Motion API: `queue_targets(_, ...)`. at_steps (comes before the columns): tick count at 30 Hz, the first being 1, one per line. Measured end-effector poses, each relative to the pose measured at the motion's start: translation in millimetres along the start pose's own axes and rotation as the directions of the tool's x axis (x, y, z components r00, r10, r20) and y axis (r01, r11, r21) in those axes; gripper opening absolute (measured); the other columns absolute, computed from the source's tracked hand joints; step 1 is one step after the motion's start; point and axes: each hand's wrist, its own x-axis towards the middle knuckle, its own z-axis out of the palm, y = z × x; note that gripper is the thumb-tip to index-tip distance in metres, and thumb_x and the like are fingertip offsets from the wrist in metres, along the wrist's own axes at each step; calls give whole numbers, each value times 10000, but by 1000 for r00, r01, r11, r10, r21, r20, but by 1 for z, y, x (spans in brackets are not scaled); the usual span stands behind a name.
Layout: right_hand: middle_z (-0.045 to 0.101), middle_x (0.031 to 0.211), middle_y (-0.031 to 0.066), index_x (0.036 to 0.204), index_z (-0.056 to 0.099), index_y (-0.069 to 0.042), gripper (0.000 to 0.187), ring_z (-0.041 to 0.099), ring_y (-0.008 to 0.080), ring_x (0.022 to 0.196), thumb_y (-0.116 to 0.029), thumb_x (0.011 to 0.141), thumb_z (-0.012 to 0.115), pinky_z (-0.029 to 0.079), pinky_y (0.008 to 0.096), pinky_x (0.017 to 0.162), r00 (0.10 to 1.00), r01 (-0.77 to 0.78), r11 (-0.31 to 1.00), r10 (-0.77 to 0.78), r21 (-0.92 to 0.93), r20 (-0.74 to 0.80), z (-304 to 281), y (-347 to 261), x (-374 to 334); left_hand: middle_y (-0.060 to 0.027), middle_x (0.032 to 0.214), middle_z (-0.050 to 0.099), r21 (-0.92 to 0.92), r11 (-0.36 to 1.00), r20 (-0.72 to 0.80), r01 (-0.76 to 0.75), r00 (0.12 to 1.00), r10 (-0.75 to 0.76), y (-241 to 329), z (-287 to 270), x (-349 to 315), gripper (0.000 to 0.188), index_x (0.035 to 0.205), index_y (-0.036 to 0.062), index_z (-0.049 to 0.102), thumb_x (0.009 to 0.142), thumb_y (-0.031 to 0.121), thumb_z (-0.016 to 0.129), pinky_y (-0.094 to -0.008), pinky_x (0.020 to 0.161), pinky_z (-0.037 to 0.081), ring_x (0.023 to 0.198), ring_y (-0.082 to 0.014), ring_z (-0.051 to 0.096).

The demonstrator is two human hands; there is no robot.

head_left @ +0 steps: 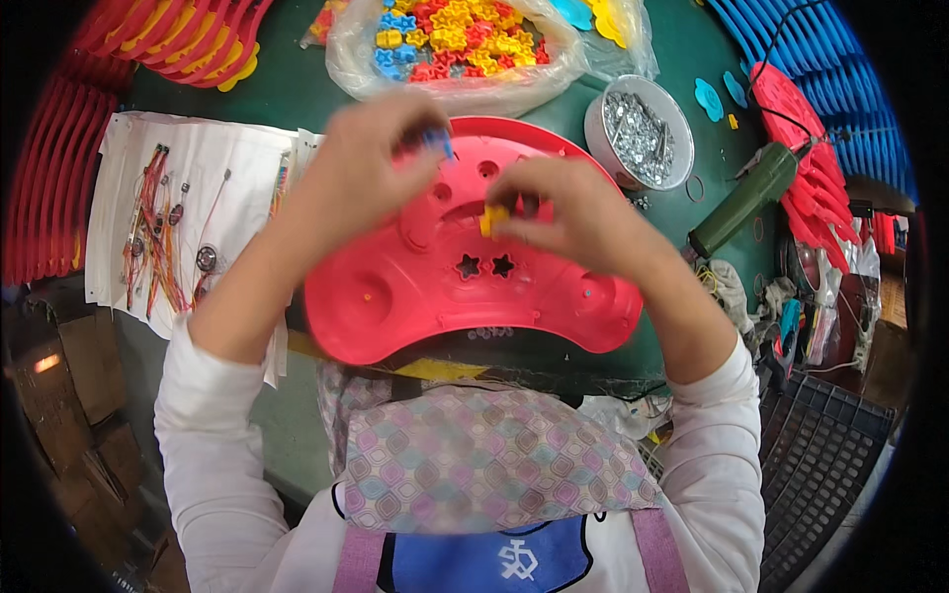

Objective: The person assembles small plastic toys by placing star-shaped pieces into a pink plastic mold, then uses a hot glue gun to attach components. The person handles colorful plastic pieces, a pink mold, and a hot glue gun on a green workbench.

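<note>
The person holds a curved red plastic panel [435, 287] over the green bench [297, 89], its long axis running left to right across the body, the arched edge turned away from the person. Both hands work on its upper middle part.

The right hand [583, 212] is closed in a pinch on a small yellow piece [492, 219], which sits at the hand's left-side fingertips and touches the panel's surface. Just below that piece, toward the person, lie two star-shaped holes [484, 265] side by side in the panel; the yellow piece is near them but not in either one, and the right hand is the nearer of the two to them.

The left hand [366, 168] is curled shut around a small blue piece [438, 141], which shows at its fingertips on the hand's right side, above the panel's far edge. Whether the blue piece touches the panel cannot be told, since the hand is blurred.

Beyond both hands lies a clear bag of red, yellow and blue pieces [450, 40]. Off to the right hand's far right stand a round tin of screws [641, 133] and a green powered screwdriver [743, 198]. To the left hand's left, a white sheet [237, 188] carries bundles of wires.
</note>
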Motion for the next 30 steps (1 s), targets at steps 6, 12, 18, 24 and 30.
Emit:
queue_targets(6, 601, 926, 70, 973, 702, -71, 195, 561, 276, 930, -103, 794, 773, 463, 405, 853, 999, 27, 975, -31, -222, -15, 30, 1, -39, -106, 945, 603, 205, 916, 241, -345, 925, 295, 5, 50, -51, 214, 959, 42, 654, 778, 85, 760, -413, 860, 480, 930, -295, 569)
queue_targets(12, 592, 926, 58, 963, 707, -101, 198, 568, 265, 927, -156, 782, 767, 456, 410, 815, 979, 60, 947, -118, -314, -169, 45, -2, -48, -110, 978, 568, 246, 914, 212, -324, 938, 275, 3, 50, -55, 215, 946, 31, 651, 775, 96, 763, -416, 859, 477, 958, -305, 550)
queue_targets(18, 630, 993, 37, 940, 698, -102, 179, 563, 255, 918, -120, 776, 768, 454, 393, 802, 959, 65, 948, -146, -312, -243, 52, -9, -70, -102, 1001, 585, 456, 761, 279, -462, 886, 371, 2, 57, -66, 209, 1023, 46, 663, 827, 108, 702, -408, 807, 472, 957, -284, 564)
queue_targets(24, 625, 1224, 75, 844, 677, -82, 104, 552, 306, 1191, -134, 756, 698, 444, 457, 991, 944, 210, 890, -292, -405, -151, 65, -33, -104, -115, 916, 574, 405, 844, -6, -351, 922, 386, 28, 60, -84, 190, 984, 38, 611, 802, 75, 653, -421, 756, 510, 888, -293, 615)
queue_targets(30, 574, 1355, 93, 816, 689, -76, 121, 495, 306, 1318, -174, 775, 631, 378, 488, 1126, 947, 157, 769, -295, -620, -126, 87, -29, -112, -79, 767, 602, 360, 907, 115, -220, 975, 190, 61, 84, -144, 173, 943, 58, 638, 827, 106, 756, -370, 539, 507, 625, -250, 633)
